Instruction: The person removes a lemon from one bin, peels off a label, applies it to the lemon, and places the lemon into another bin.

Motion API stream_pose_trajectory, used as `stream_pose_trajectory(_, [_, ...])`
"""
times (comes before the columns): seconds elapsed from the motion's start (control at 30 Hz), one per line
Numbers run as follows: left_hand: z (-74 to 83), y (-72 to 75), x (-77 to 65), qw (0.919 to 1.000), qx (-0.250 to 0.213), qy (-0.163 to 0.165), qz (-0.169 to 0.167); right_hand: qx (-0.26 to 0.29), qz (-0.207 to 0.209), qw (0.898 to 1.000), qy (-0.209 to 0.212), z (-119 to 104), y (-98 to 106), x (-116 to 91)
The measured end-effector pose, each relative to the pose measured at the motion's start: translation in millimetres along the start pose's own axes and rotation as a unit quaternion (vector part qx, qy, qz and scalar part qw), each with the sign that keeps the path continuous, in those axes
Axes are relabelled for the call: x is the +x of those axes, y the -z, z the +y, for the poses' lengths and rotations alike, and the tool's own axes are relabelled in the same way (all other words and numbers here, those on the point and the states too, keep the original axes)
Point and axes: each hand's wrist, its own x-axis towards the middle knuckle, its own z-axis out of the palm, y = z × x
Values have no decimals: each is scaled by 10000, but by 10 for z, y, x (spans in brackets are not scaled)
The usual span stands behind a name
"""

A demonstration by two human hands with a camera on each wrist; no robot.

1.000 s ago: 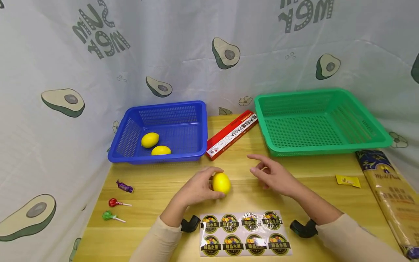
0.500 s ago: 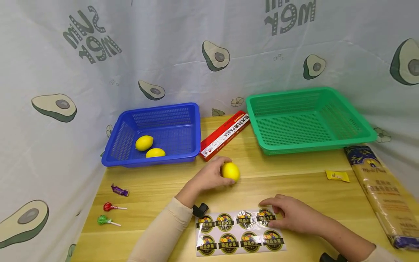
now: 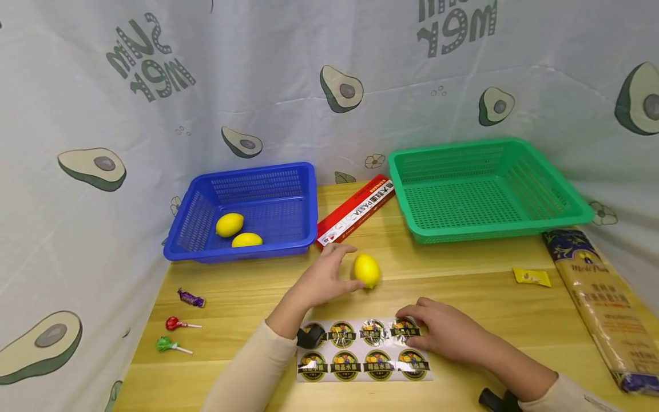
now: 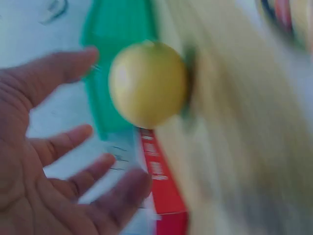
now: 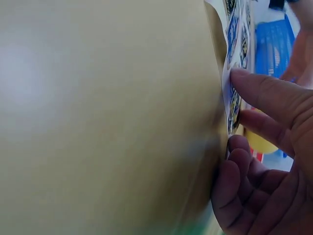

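In the head view, a yellow lemon point(image 3: 366, 270) rests on the table just beyond the spread fingers of my left hand point(image 3: 324, 278). The left wrist view shows a gap between this lemon point(image 4: 149, 84) and the open left hand point(image 4: 58, 161). A sheet of round fruit stickers point(image 3: 362, 372) lies near the front. My right hand point(image 3: 453, 332) holds its right end, thumb and index finger at the upper right corner. In the right wrist view, the right hand's thumb lies on the sticker sheet point(image 5: 230, 93), whose near edge lifts slightly; the other fingers point(image 5: 227, 186) are curled below.
A blue basket point(image 3: 309, 229) with two lemons point(image 3: 229, 225) stands back left, a green basket point(image 3: 494, 232) back right. Between them lies a red pasta box point(image 3: 355, 210). Purple candy point(image 3: 191, 298) and lollipops point(image 3: 172, 324) lie left; yellow candy point(image 3: 532, 277) and a pasta bag point(image 3: 602, 309) right.
My left hand moved the lemon away from me, then let it go. My right hand came down to the sticker sheet, which has shifted left and slightly away from me.
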Motion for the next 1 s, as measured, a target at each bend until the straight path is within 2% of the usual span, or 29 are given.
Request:
stream_pose_trajectory(0.1, [93, -14, -212, 9988, 474, -153, 24, -39, 93, 9999, 33, -15, -4, 110])
stream_pose_trajectory(0.2, [127, -107, -360, 9944, 892, -368, -420, -32, 99, 9999, 47, -18, 12, 208])
stream_pose_trajectory(0.27, [117, -199, -402, 9894, 1111, -488, -793, -61, 67, 10000, 22, -20, 25, 260])
stream_pose_trajectory(0.37, [73, -328, -402, 9840, 1277, -528, -1124, -63, -22, 10000, -26, -16, 39, 315])
stream_pose_trajectory(0.47, [22, -408, -377, 9831, 1292, -444, -1222, 29, -91, 9999, -75, -7, 44, 348])
stream_pose_trajectory(0.67, [-50, -441, -321, 9853, 1083, -256, -1295, 188, -28, 9998, -16, 43, 37, 391])
stream_pose_trajectory(1.0, [-139, -452, -269, 9859, 926, -335, -1352, 599, 143, 9981, -53, 119, 23, 475])
